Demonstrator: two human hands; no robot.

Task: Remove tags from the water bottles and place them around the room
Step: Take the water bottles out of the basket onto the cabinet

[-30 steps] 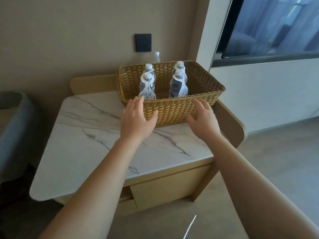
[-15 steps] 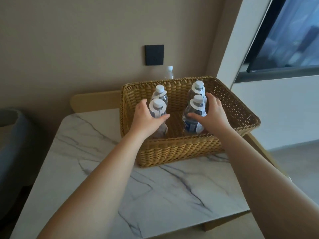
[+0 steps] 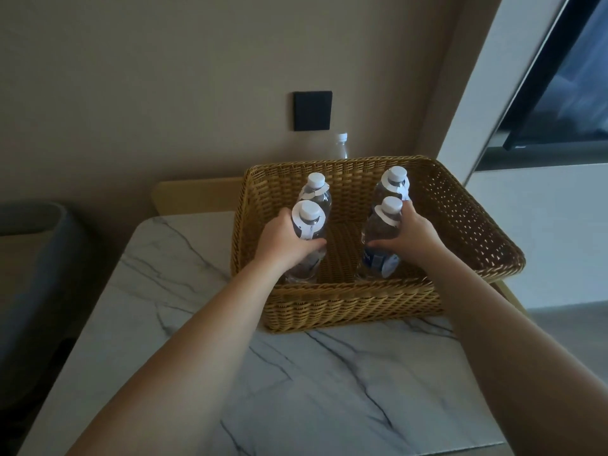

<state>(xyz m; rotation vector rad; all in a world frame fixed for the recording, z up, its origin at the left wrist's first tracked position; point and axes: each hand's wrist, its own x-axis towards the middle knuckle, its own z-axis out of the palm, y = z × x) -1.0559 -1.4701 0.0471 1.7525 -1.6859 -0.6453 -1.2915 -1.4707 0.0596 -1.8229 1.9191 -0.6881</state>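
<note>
The front-left water bottle [image 3: 307,240] is gripped around its body by the left hand [image 3: 283,243], fingers wrapped behind it and thumb across the front. The front-right water bottle [image 3: 381,238] is gripped likewise by the right hand [image 3: 413,238]. Four tagged bottles are counted upright in the wicker basket [image 3: 355,304], each with a white neck tag [image 3: 309,222]. A fifth bottle [image 3: 340,148] is seen behind the basket. The basket is set on a marble-topped table [image 3: 296,390].
</note>
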